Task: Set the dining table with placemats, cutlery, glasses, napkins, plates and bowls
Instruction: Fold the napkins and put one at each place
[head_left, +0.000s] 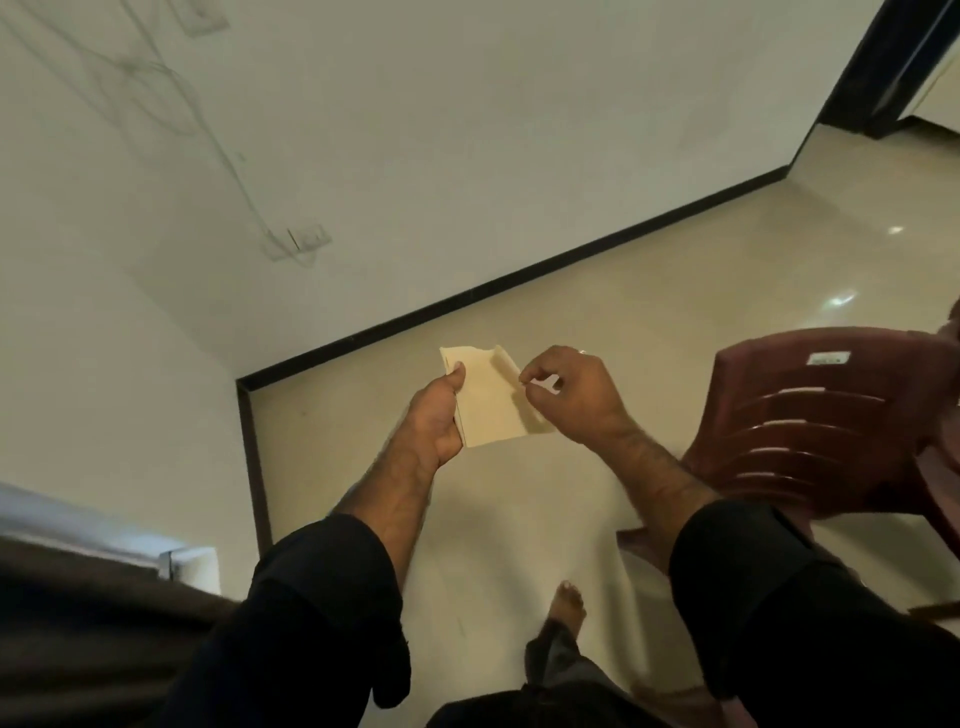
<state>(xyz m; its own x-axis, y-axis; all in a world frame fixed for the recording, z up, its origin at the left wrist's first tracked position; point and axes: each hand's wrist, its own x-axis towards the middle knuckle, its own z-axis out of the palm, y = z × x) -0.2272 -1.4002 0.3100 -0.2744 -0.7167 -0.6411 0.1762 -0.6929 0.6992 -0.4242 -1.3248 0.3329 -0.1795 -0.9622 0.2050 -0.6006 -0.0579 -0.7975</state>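
1. Napkin (488, 402): pale cream, folded, held in the air above the floor (649, 312), between both hands, in front of the person.
2. Left hand (434, 415): grip closed on the napkin's left edge; thumb lies on the top face near the upper left corner, fingers hidden beneath.
3. Right hand (569, 395): grip pinches the napkin's right edge between thumb and forefinger, near the upper right corner; that edge is bent upward. Ring visible on one finger.
4. Both forearms wear dark sleeves (322, 587).
5. Maroon plastic chair (821, 421) stands just right of the right hand, not touching the napkin.
6. Bare foot (566, 608) on the floor below the hands.
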